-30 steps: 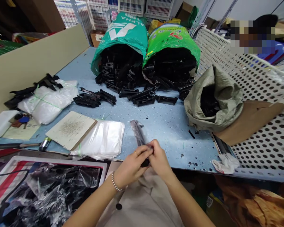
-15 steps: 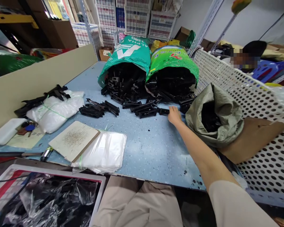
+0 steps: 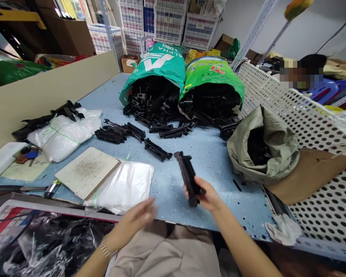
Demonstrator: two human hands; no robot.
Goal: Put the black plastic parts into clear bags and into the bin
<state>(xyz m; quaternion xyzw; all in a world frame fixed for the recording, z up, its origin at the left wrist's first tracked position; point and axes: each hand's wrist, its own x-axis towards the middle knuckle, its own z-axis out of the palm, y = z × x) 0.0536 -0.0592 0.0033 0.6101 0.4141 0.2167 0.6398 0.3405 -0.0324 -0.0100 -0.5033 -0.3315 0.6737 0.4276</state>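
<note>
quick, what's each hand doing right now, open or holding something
Left hand: open, holding nothing.
Right hand: closed on a black part.

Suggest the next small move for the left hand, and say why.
Probably take one sleeve from the stack of clear plastic: the left hand, though blurred, looks empty and is beside that stack, while the right hand holds a black part. Dark things under clear plastic in the crate seem to fit.

White crates [image 3: 168, 24] at the back, a white glove [image 3: 284, 230] beside a perforated panel [image 3: 320, 132].
</note>
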